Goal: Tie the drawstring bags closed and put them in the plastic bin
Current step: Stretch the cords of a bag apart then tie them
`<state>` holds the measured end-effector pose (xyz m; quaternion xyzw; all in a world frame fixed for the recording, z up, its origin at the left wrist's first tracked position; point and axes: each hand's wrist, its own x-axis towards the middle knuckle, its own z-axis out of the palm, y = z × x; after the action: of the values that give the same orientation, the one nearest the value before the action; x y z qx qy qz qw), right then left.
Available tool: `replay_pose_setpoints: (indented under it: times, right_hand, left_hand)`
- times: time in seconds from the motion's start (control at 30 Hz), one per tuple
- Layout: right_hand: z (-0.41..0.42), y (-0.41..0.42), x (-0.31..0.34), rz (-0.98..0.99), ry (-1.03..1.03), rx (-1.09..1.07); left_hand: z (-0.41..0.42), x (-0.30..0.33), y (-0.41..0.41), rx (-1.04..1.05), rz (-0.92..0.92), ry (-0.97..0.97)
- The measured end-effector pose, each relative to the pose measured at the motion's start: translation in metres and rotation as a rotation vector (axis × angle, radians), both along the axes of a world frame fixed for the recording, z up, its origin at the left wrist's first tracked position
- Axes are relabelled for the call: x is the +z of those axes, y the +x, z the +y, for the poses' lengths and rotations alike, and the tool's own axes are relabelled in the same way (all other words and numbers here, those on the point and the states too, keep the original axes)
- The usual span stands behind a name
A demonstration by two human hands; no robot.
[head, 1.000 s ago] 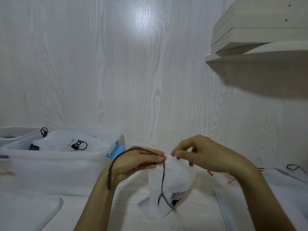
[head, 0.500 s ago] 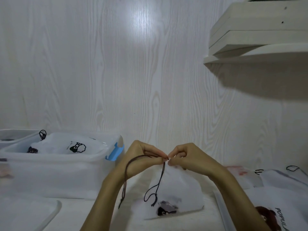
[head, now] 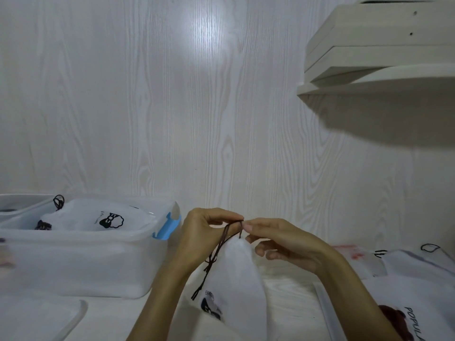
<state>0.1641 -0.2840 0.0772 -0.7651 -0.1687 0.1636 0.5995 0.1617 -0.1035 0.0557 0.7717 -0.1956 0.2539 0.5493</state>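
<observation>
Pinching the dark brown drawstring cord at the gathered neck of the white fabric drawstring bag, the left hand and right hand meet fingertip to fingertip at lower centre. Half a second ago the cord looped wide over the left wrist; now it hangs straight in a tight bundle, so the knot looks nearly cinched. Next would be the translucent plastic bin with blue latch at lower left, which holds a tied bag.

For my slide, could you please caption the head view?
Both hands pinch the dark drawstring atop a white bag, beside the plastic bin.
</observation>
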Motion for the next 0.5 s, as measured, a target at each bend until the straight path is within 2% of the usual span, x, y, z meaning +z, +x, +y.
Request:
replay_pose_setpoints:
  times: [0.17,0.33,0.37,0.47,0.5]
  right_hand:
    - [0.005,0.005,-0.008,-0.022,0.053,-0.029]
    - [0.003,0.006,-0.010,-0.065,0.043,-0.079]
    - [0.005,0.007,-0.010,-0.152,0.004,-0.167]
    - [0.012,0.007,-0.011,-0.651,-0.320,-0.575]
    - [0.013,0.005,-0.011,-0.771,-0.409,-0.640]
  left_hand:
    - [0.003,0.001,0.002,-0.038,-0.013,0.010]
    - [0.012,0.006,-0.002,-0.172,0.113,0.012]
    - [0.013,0.006,-0.001,-0.182,0.132,0.012]
    - [0.013,0.003,-0.001,-0.196,0.151,0.035]
    - [0.011,0.002,0.000,-0.192,0.145,0.046]
